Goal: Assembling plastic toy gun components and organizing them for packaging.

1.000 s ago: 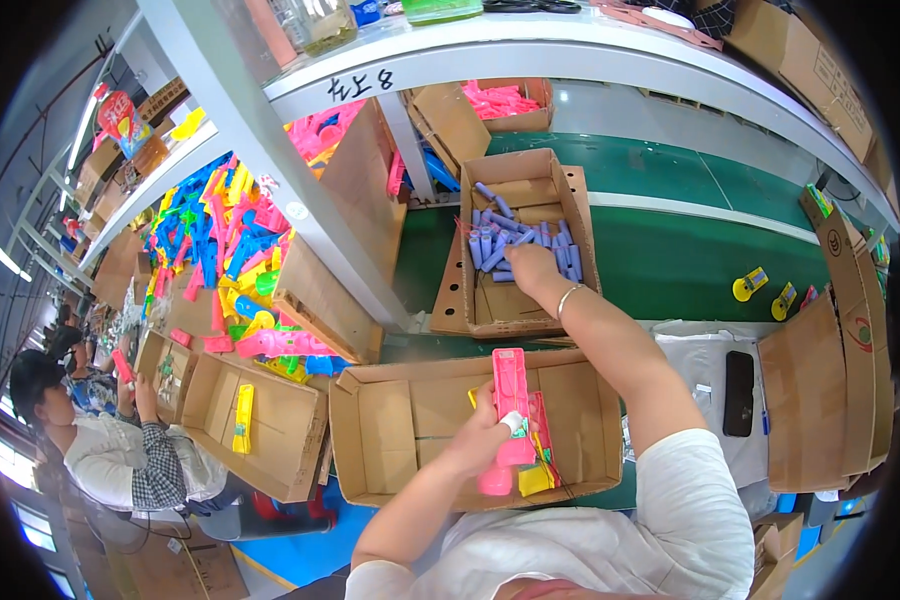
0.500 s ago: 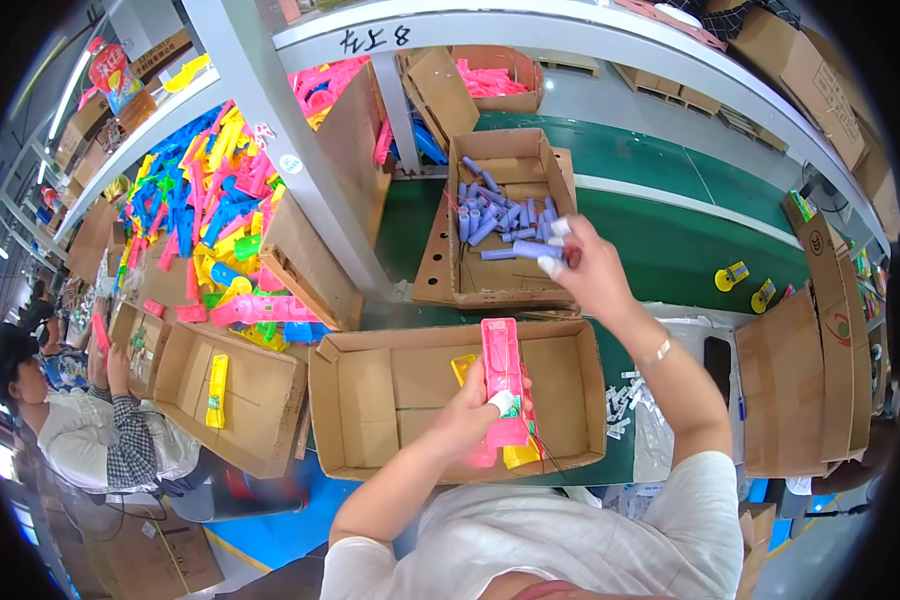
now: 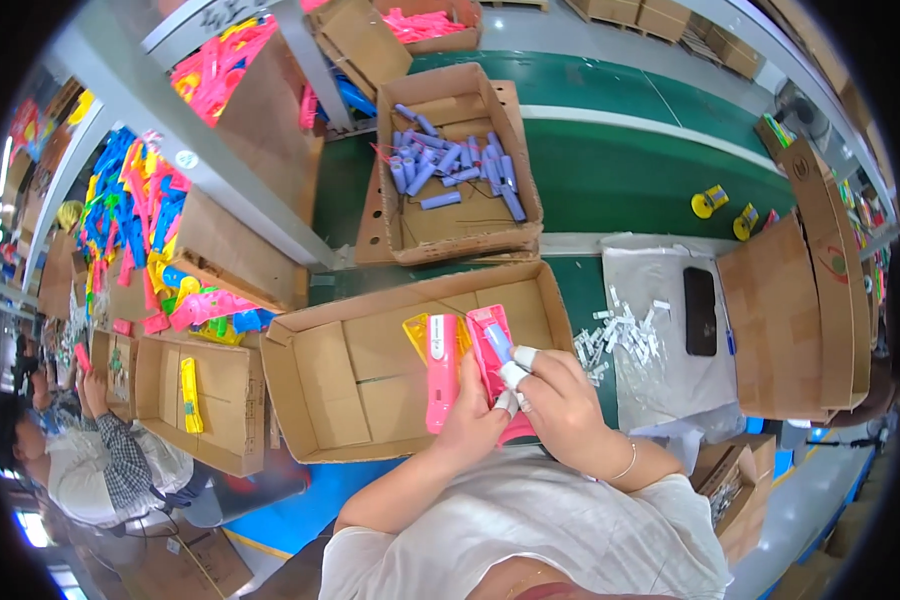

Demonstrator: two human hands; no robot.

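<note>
Left hand (image 3: 473, 424) curled round open pink casing (image 3: 483, 358) above cardboard box (image 3: 390, 405), apparently to steady it. Right hand (image 3: 568, 408) bunched fingertips at purple cylinder (image 3: 496, 341) inside casing, likely pressing; couldn't tell whether gripped.

Pink half-shell (image 3: 483, 362), hollow side showing, tilted a bit L; purple cyl. (image 3: 497, 341) lengthwise in it, lower end hidden. 2nd pink pc. (image 3: 441, 388) w/ white oval patch just L, both over cardbd. box (image 3: 315, 392).
</note>
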